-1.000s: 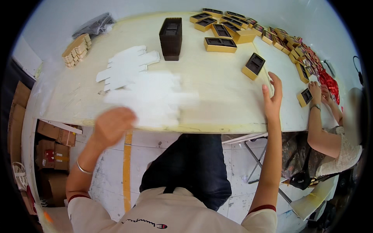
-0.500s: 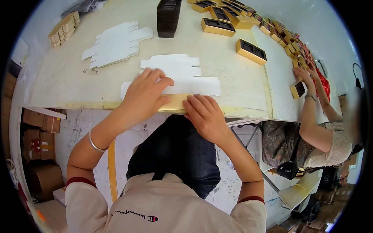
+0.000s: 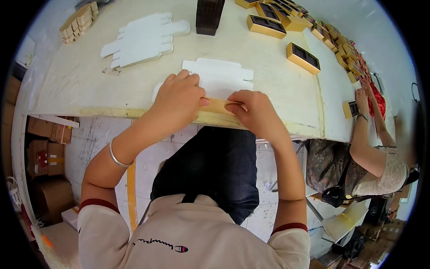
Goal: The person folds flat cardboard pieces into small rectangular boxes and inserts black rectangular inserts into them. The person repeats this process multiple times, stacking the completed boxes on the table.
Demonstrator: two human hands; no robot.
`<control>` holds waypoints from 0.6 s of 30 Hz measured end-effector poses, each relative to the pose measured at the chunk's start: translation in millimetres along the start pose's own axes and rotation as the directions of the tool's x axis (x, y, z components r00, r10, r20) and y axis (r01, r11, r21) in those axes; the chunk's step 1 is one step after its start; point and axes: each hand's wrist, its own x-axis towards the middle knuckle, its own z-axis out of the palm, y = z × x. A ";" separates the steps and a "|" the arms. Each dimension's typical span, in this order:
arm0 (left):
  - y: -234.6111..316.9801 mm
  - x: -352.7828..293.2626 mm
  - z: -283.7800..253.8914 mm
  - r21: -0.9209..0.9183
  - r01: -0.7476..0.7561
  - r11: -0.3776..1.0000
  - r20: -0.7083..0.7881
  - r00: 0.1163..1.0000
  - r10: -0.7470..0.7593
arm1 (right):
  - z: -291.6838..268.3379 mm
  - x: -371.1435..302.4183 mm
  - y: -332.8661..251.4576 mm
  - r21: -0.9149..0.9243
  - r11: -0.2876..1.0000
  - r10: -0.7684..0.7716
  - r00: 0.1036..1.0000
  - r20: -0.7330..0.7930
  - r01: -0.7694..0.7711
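At the table's near edge lies a flat cardboard box blank (image 3: pixel 219 76), white on its upper face with tabs along its sides. Its near strip shows a gold panel (image 3: pixel 216 106) between my hands. My left hand (image 3: pixel 179 99) is closed on the left end, thumb on the gold and curled fingers over the card. My right hand (image 3: pixel 257 112) pinches the right end of the gold panel between thumb and bent fingers. Both hands cover the ends of the blank.
A stack of white blanks (image 3: pixel 143 41) lies farther left, near a bundle of gold-edged pieces (image 3: pixel 79 23). A tall dark stack of trays (image 3: pixel 209 17) stands at the back. Gold boxes with black inserts (image 3: pixel 303 58) spread right, where a co-worker's hands (image 3: pixel 363 96) handle another.
My right hand has gone from flat fingers on the gold strip to a pinch at its end. The view has shifted a little, and the co-worker's hands have moved.
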 end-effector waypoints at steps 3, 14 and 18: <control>14.0 -6.2 -7.0 0.108 0.036 0.994 -0.127 0.992 -0.022 | -8.6 5.6 -6.8 0.229 0.948 0.188 0.969 0.157 -0.221; -20.3 2.9 -18.5 -0.352 0.268 0.897 0.279 0.945 -0.173 | -5.0 -47.6 -11.2 0.127 0.955 -0.238 0.949 -0.207 0.267; -17.5 18.7 -5.9 -0.340 0.174 0.924 0.312 0.948 -0.063 | -9.7 -66.5 13.5 -0.327 0.887 -0.351 0.936 -0.019 0.326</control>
